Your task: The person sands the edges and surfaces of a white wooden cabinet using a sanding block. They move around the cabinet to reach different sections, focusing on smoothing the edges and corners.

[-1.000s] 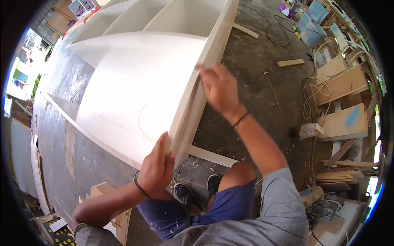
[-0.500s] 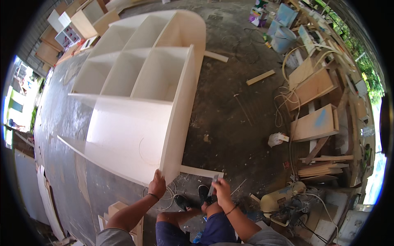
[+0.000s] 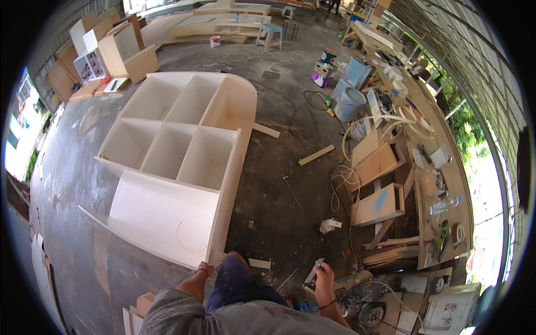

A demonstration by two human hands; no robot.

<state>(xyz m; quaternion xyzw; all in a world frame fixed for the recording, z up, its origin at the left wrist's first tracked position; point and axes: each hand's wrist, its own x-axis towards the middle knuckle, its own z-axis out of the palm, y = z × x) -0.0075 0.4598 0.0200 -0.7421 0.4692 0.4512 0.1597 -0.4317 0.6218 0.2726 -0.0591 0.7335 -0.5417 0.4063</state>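
Observation:
A large white shelving unit (image 3: 214, 223) lies on the floor in front of me, its open compartments facing up and its far right corner rounded. At its near right corner, my left hand (image 3: 205, 269) is closed on the panel edge; the fingertips are partly hidden. My right hand (image 3: 323, 277) is off to the right of the unit, wrapped round a short flat grey tool (image 3: 314, 270) with a dark lower end. The tool's exact kind is unclear. Wood strips (image 3: 259, 263) stick out from beneath the unit's right side.
To the right, a long workbench (image 3: 427, 234) carries tools and a plastic bottle. Drawer-like wooden boxes (image 3: 377, 205), looping hose and a wheeled machine (image 3: 368, 312) stand along it. A loose strip (image 3: 316, 155) and a white bag (image 3: 329, 225) lie on the floor. Behind are a stool (image 3: 270, 36) and bucket (image 3: 215, 41).
My view has lifted, showing more of the far workshop. My right hand has moved right, away from the unit, with the grey tool. My left hand stays at the unit's near corner.

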